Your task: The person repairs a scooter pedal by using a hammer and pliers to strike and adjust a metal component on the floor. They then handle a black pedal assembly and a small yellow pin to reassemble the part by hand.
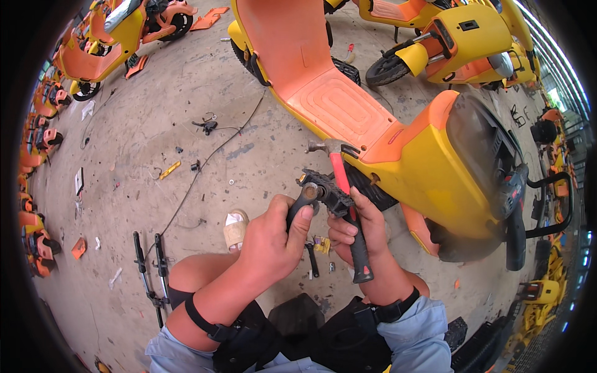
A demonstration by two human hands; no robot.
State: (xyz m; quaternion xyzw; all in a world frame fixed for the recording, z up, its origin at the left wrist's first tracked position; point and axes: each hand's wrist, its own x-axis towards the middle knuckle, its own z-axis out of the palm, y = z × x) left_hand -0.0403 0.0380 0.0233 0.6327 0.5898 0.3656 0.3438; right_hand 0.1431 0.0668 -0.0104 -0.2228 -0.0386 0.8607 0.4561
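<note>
My left hand [273, 233] is closed around a dark crank arm [298, 208], its round end up by the thumb. A black bike pedal [333, 198] is at that end and looks joined to it. My right hand [360, 227] grips a claw hammer [360, 252] by its red and black handle, head up. Its fingers also lie against the pedal; whether they grip it I cannot tell. The hammer's metal head [326, 147] is above the pedal, in front of the orange footboard of a yellow and orange electric bike [429, 168].
A cordless drill [515, 208] rests by the bike's right end. Two fork tubes [149, 270] lie on the floor at left, near a long black cable [208, 155]. A dark bar [312, 260] and small socket [331, 267] lie below my hands. Several more bikes [466, 46] stand around.
</note>
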